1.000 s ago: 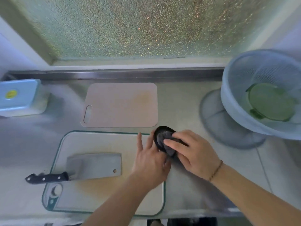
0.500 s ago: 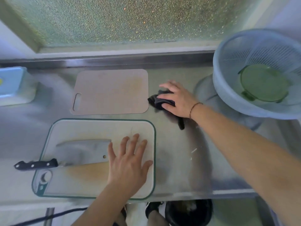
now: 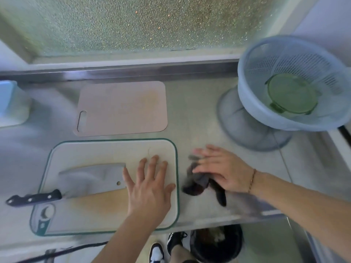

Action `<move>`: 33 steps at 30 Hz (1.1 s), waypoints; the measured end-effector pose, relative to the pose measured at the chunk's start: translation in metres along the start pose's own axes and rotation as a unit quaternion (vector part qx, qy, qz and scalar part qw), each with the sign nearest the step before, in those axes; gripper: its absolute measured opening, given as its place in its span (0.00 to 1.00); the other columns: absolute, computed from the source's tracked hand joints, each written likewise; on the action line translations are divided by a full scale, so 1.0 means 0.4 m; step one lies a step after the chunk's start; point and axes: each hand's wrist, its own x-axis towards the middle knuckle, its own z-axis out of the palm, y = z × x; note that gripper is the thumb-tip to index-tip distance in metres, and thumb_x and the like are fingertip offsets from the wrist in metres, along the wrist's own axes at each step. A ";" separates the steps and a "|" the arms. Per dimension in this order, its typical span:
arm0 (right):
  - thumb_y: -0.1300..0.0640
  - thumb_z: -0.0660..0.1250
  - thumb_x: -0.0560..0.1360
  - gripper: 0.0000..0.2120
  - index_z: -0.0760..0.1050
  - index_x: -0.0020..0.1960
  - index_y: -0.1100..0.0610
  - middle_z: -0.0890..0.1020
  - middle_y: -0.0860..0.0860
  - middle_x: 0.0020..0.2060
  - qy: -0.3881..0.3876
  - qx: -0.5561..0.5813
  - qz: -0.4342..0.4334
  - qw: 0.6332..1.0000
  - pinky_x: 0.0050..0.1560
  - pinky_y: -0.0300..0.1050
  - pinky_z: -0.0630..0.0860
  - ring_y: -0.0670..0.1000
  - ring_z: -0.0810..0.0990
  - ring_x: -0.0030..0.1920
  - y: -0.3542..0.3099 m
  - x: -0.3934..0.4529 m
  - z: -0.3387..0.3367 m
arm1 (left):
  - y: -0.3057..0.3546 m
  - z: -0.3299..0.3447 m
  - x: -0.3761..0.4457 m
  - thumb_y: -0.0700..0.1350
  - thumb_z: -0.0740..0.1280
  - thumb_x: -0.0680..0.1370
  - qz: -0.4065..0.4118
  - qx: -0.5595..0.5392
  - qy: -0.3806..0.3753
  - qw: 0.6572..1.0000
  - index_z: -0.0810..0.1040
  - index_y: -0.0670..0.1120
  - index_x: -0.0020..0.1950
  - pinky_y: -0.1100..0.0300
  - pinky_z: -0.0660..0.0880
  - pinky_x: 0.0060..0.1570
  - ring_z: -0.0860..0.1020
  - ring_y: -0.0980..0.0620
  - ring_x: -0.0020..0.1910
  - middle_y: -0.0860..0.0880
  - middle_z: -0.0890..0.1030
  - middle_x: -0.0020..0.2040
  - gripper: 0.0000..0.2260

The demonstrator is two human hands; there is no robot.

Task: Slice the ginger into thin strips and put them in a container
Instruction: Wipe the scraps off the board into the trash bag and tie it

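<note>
A white cutting board with a green rim [image 3: 79,154] lies on the steel counter. A cleaver [image 3: 91,179] with a black handle rests flat on the board's left half. My left hand [image 3: 150,188] lies flat on the board's right part, fingers spread, just right of the blade. My right hand [image 3: 222,169] presses a dark cloth [image 3: 199,184] onto the counter right of the board, fingers straight and blurred by motion. No ginger shows in view. A light blue lidded container [image 3: 11,103] stands at the far left.
A beige cutting board [image 3: 121,109] lies behind the white one. A blue colander [image 3: 292,82] holding a green lid [image 3: 292,93] stands at the back right. A black bin [image 3: 216,243] and my shoes sit below the counter's front edge.
My right hand has dragged the dark cloth from beside the beige board toward the counter's front edge. My left hand has stayed flat on the white board.
</note>
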 end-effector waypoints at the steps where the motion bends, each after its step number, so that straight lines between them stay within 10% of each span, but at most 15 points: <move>1: 0.63 0.60 0.71 0.19 0.81 0.58 0.54 0.81 0.52 0.59 0.052 0.008 0.053 0.997 0.71 0.51 0.64 0.52 0.71 0.69 0.025 0.030 -0.029 | 0.004 -0.001 -0.003 0.58 0.66 0.77 0.006 0.000 -0.001 1.000 0.76 0.47 0.69 0.22 0.62 0.65 0.72 0.38 0.70 0.45 0.74 0.72 0.24; 8: 0.57 0.60 0.73 0.19 0.79 0.62 0.53 0.79 0.51 0.63 -0.027 -0.087 0.129 0.987 0.63 0.61 0.72 0.59 0.74 0.67 0.100 0.166 0.010 | -0.009 -0.003 -0.062 0.71 0.62 0.71 0.081 0.020 -0.044 0.996 0.74 0.48 0.73 0.23 0.58 0.67 0.70 0.39 0.73 0.46 0.71 0.76 0.38; 17: 0.60 0.62 0.72 0.17 0.82 0.55 0.48 0.81 0.45 0.60 -0.028 -0.096 0.030 0.994 0.69 0.48 0.66 0.50 0.76 0.66 -0.083 -0.129 0.058 | 0.005 0.010 -0.066 0.69 0.62 0.68 0.052 -0.002 -0.066 0.996 0.74 0.48 0.74 0.23 0.54 0.67 0.68 0.37 0.74 0.45 0.70 0.76 0.39; 22: 0.64 0.56 0.71 0.20 0.77 0.58 0.51 0.82 0.58 0.54 0.179 -0.069 0.183 0.964 0.58 0.49 0.74 0.59 0.79 0.54 0.034 -0.104 -0.090 | 0.017 0.014 -0.064 0.67 0.61 0.69 0.047 -0.003 -0.071 0.996 0.70 0.48 0.74 0.23 0.54 0.67 0.66 0.38 0.75 0.45 0.68 0.76 0.38; 28: 0.64 0.59 0.77 0.20 0.76 0.66 0.53 0.76 0.53 0.67 0.037 -0.151 0.317 0.936 0.69 0.56 0.68 0.58 0.71 0.69 0.169 -0.118 -0.086 | 0.046 0.018 -0.075 0.61 0.59 0.71 0.021 -0.020 -0.089 0.996 0.66 0.47 0.76 0.22 0.53 0.68 0.62 0.40 0.77 0.46 0.65 0.78 0.35; 33: 0.59 0.57 0.75 0.20 0.80 0.62 0.51 0.78 0.50 0.65 0.080 -0.111 0.332 0.933 0.68 0.53 0.70 0.53 0.73 0.68 0.032 -0.212 0.018 | 0.067 0.013 -0.082 0.58 0.56 0.75 -0.001 -0.037 -0.121 0.992 0.56 0.48 0.81 0.27 0.41 0.72 0.49 0.43 0.81 0.48 0.54 0.82 0.35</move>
